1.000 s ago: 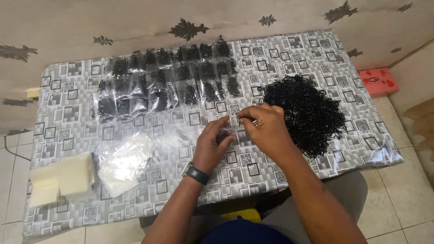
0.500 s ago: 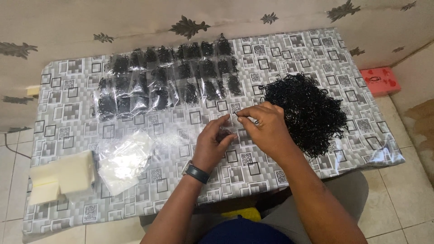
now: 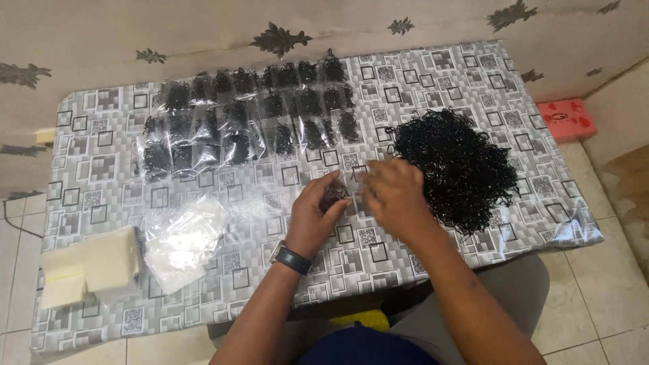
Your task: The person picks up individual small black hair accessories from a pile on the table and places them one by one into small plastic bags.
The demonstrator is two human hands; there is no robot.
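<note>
At the centre of the frame the left hand has its fingers curled and pinched on a small clear bag of black rubber bands, held just above the counter. The right hand is close beside it, blurred — whether its fingers are pressed together or spread I cannot tell. A dark wristwatch sits on the left wrist. Just right of the hands lies a big loose heap of black rubber bands. Toward the upper middle, rows of filled clear bags lie side by side. At lower left sits a pile of empty clear bags, and beside it a stack of pale yellow cards — near the counter's left edge. A red box lies on the floor at far right.
</note>
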